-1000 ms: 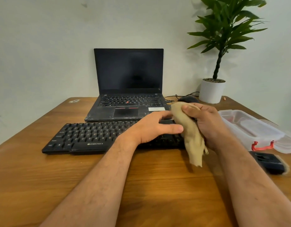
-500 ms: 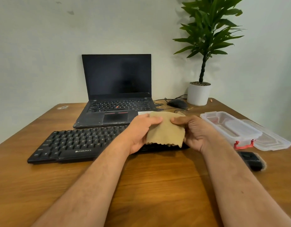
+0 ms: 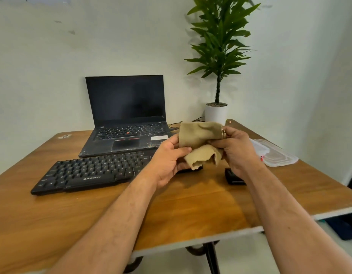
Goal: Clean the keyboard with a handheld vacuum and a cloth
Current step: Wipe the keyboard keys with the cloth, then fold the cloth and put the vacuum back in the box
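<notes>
Head view, looking forward and down: two bare forearms reach out over a wooden table [image 3: 191,210], and both hands hold a tan cloth [image 3: 199,135] up above the tabletop. The left hand [image 3: 169,161] pinches the cloth's left side between thumb and curled fingers; the right hand [image 3: 236,149] has its fingers curled round the bunched right side, so each hand is closed on the fabric. The cloth is crumpled, its upper part spread between the hands and a folded flap hanging below with a ragged edge. Just beyond and under the right wrist a small black device [image 3: 233,177] lies on the table, largely hidden by the arm; I cannot tell what it is. To the left, a black keyboard [image 3: 88,171] marked ZEBRONICS lies flat, angled, its right end hidden behind the left hand and the cloth. Behind it an open black laptop [image 3: 125,119] stands with a dark screen. On the right, past the right hand, a clear plastic container [image 3: 259,148] with a red clip sits beside its clear lid [image 3: 280,157]; what the container holds cannot be made out. At the far edge, by the wall, a leafy plant in a white pot [image 3: 215,113] stands upright, with dark cables trailing near it.
</notes>
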